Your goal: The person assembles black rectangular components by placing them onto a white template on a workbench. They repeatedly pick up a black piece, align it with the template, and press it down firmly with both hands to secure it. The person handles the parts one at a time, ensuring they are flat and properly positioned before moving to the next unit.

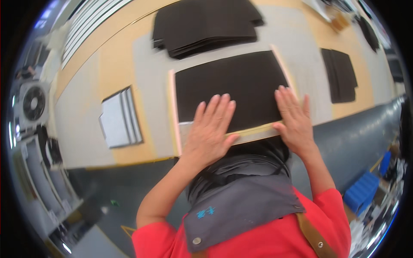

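Black sheet lies flat on the tabletop at its near edge, between a pale strip on the left and a pale strip on the right. Left hand: palm down, fingers extended over the sheet's near left part, grasping nothing. Right hand: same, on the near right edge, also released. Both look to be pressing; exact contact can't be confirmed.

Risks, my judgement: uneven push between hands could skew the sheet against the side strips. Pressing while sliding may ruck it up, if it's thin and flexible as it looks. Right fingertips sit by the right strip, so a sideways drag could shift that strip. Near yellowish strip runs close to the tabletop edge; a pull toward the body might drag things over it. Far dark stack sits just beyond; a hard far push could bump its uneven layers.
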